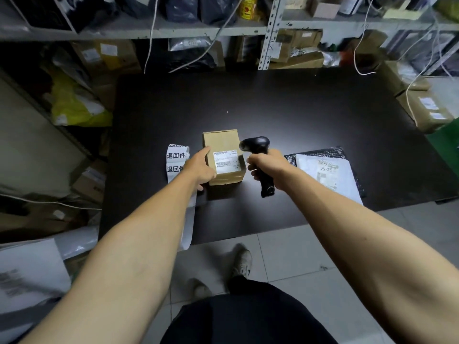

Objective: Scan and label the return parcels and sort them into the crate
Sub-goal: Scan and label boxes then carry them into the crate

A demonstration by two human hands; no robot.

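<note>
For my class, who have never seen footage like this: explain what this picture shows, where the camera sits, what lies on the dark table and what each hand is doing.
There is no machine here: a person wears a wide-angle camera on the head, looking down past both bare arms, so you see what they see. On the black table sits a small cardboard box with a white barcode label on top. The left hand holds the box by its left side. The right hand grips a black barcode scanner, its head next to the label. Left of the box lies a strip of printed return stickers; to the right lies a white mailer bag on a black one. Shelves of parcels stand behind the table.
</note>
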